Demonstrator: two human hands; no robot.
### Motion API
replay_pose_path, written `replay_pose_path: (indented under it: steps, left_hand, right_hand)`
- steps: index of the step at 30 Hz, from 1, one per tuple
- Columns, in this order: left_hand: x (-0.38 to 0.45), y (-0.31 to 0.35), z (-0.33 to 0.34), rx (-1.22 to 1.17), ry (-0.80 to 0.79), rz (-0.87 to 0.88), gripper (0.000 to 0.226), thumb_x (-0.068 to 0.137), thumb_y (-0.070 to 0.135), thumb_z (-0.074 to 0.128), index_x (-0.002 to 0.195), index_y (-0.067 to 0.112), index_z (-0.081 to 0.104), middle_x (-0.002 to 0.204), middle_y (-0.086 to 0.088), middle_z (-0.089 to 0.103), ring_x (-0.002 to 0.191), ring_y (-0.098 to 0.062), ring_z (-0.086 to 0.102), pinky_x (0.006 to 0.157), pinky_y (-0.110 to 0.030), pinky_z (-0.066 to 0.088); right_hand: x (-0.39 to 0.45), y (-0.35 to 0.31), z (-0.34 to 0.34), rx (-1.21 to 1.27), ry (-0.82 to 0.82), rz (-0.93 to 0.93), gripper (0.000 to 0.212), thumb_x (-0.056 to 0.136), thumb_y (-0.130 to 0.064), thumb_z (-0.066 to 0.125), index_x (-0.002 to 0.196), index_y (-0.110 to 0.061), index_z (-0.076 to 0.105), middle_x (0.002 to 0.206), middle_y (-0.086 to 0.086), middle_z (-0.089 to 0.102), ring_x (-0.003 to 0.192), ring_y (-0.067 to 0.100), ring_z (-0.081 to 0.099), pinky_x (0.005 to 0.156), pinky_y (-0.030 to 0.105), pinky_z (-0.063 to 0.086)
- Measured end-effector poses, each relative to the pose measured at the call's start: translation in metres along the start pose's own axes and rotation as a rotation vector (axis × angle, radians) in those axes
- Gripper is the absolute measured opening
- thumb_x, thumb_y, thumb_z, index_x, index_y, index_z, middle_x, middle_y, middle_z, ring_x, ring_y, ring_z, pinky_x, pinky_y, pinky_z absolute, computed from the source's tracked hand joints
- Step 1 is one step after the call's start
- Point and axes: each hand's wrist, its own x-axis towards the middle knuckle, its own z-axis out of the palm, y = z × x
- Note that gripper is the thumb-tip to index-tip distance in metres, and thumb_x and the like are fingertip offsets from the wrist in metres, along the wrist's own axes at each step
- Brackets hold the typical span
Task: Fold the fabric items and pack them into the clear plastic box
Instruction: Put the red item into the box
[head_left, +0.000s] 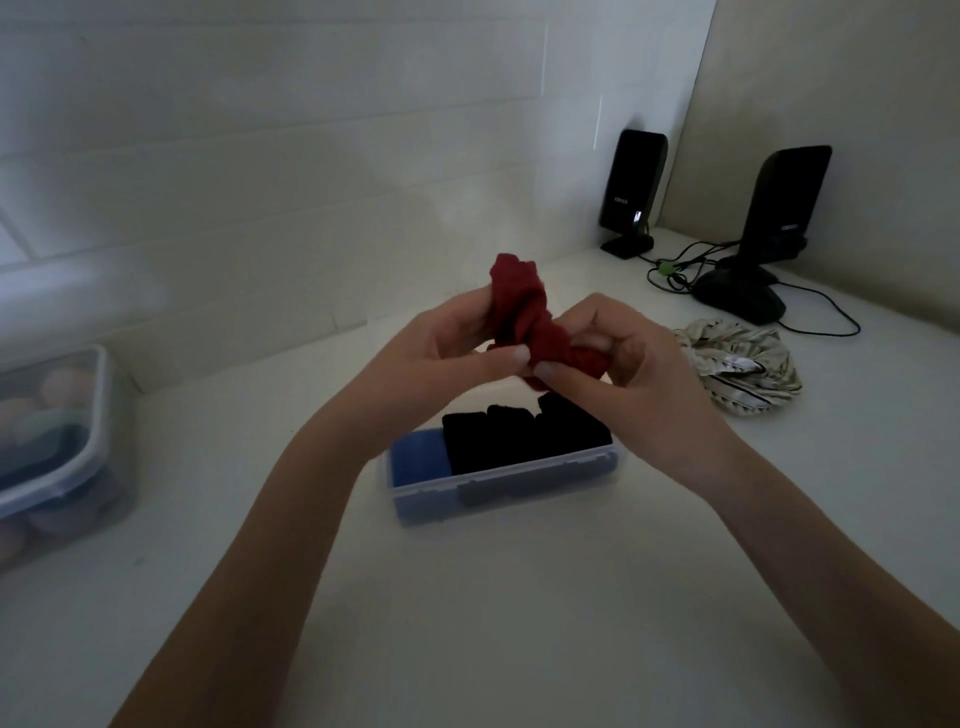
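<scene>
A dark red fabric piece (524, 317) is bunched up in the air above the clear plastic box (498, 486). My left hand (447, 353) pinches its left part and my right hand (618, 358) pinches its right part, thumbs close together. The box stands on the white table and holds a blue folded piece (418, 460) at its left end and black folded pieces (524, 434) beside it. A crumpled cream fabric with dark stripes (743, 364) lies on the table to the right of my hands.
A second lidded clear container (57, 447) with rounded coloured things stands at the left edge. Two black speakers (631, 192) (774, 228) with cables (691, 270) stand at the back right by the wall. White table (467, 623) extends toward me.
</scene>
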Motion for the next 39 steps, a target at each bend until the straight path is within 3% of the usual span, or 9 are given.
replay_pose_path:
  steps: [5, 11, 15, 19, 21, 23, 26, 32, 39]
  left_hand:
    - [-0.003, 0.001, -0.008, 0.25, -0.012, -0.009, 0.04, 0.071, 0.017, 0.077, 0.107, 0.028, 0.062, 0.1, 0.0, 0.07, 0.095, -0.016, 0.067, 0.088, -0.035, 0.055]
    - [-0.003, 0.0, -0.008, 0.198, -0.048, -0.076, 0.037, 0.075, -0.002, 0.069, 0.098, 0.027, 0.061, 0.091, 0.002, 0.069, 0.087, -0.012, 0.068, 0.076, -0.022, 0.057]
    - [-0.006, 0.001, -0.013, 0.202, -0.042, -0.105, 0.036, 0.068, 0.007, 0.077, 0.091, 0.025, 0.057, 0.088, 0.003, 0.064, 0.081, -0.009, 0.064, 0.07, -0.022, 0.055]
    - [-0.019, -0.001, -0.025, 0.143, 0.034, -0.09, 0.049, 0.064, 0.01, 0.081, 0.095, 0.031, 0.049, 0.112, -0.002, 0.054, 0.082, -0.021, 0.068, 0.072, -0.035, 0.058]
    - [-0.028, -0.002, -0.031, 0.19, 0.041, -0.084, 0.048, 0.068, 0.003, 0.077, 0.094, 0.034, 0.051, 0.118, -0.002, 0.05, 0.086, -0.024, 0.07, 0.074, -0.034, 0.058]
    - [-0.033, -0.006, -0.034, 0.34, 0.021, -0.076, 0.044, 0.071, -0.003, 0.074, 0.089, 0.034, 0.058, 0.114, -0.001, 0.05, 0.094, -0.022, 0.067, 0.077, -0.029, 0.058]
    - [-0.038, -0.01, -0.034, 0.694, -0.029, -0.064, 0.038, 0.071, -0.001, 0.074, 0.081, 0.035, 0.064, 0.104, 0.005, 0.05, 0.097, -0.013, 0.057, 0.082, -0.023, 0.054]
    - [-0.038, -0.003, -0.03, 1.067, -0.105, -0.11, 0.029, 0.074, 0.016, 0.073, 0.102, 0.02, 0.069, 0.097, 0.002, 0.057, 0.085, -0.015, 0.054, 0.078, -0.025, 0.044]
    - [-0.038, -0.001, -0.021, 1.46, -0.161, -0.323, 0.043, 0.076, 0.057, 0.058, 0.111, 0.032, 0.064, 0.094, -0.002, 0.057, 0.098, -0.019, 0.042, 0.086, -0.034, 0.03]
  right_hand:
    - [0.001, 0.002, 0.001, -0.052, 0.076, -0.004, 0.019, 0.078, 0.0, 0.069, 0.084, -0.019, 0.066, 0.081, 0.002, 0.065, 0.075, 0.01, 0.062, 0.07, 0.019, 0.051]
    - [-0.001, 0.001, 0.008, -0.006, 0.044, 0.09, 0.032, 0.077, -0.01, 0.07, 0.099, -0.027, 0.054, 0.107, 0.003, 0.059, 0.084, 0.029, 0.063, 0.07, 0.046, 0.056]
    - [0.0, 0.001, 0.018, 0.003, 0.001, 0.1, 0.027, 0.085, -0.005, 0.062, 0.093, -0.026, 0.049, 0.084, 0.001, 0.061, 0.072, 0.021, 0.062, 0.06, 0.033, 0.053]
    - [0.006, 0.008, 0.027, -0.147, -0.017, 0.12, 0.014, 0.087, -0.011, 0.057, 0.085, -0.021, 0.047, 0.07, 0.014, 0.06, 0.057, 0.023, 0.05, 0.052, 0.028, 0.041]
    - [0.01, 0.01, 0.029, -0.261, -0.077, 0.143, 0.013, 0.088, -0.01, 0.056, 0.084, -0.019, 0.049, 0.066, 0.005, 0.06, 0.051, 0.011, 0.047, 0.05, 0.02, 0.038]
    - [0.012, 0.01, 0.032, -0.385, -0.15, 0.146, 0.01, 0.087, -0.01, 0.058, 0.085, -0.019, 0.055, 0.066, -0.002, 0.062, 0.049, 0.006, 0.045, 0.05, 0.012, 0.037]
    - [0.013, 0.011, 0.039, -0.522, -0.251, 0.144, 0.009, 0.085, -0.008, 0.061, 0.085, -0.017, 0.063, 0.073, 0.007, 0.069, 0.057, 0.012, 0.05, 0.055, 0.01, 0.039]
    - [0.016, 0.01, 0.04, -0.736, -0.381, 0.159, 0.025, 0.083, -0.023, 0.068, 0.107, -0.019, 0.069, 0.097, -0.003, 0.068, 0.081, 0.007, 0.054, 0.063, -0.001, 0.036]
    - [0.027, 0.005, 0.04, -0.947, -0.679, 0.247, 0.034, 0.081, -0.037, 0.067, 0.113, -0.025, 0.066, 0.076, -0.009, 0.039, 0.081, 0.019, 0.05, 0.069, 0.027, 0.042]
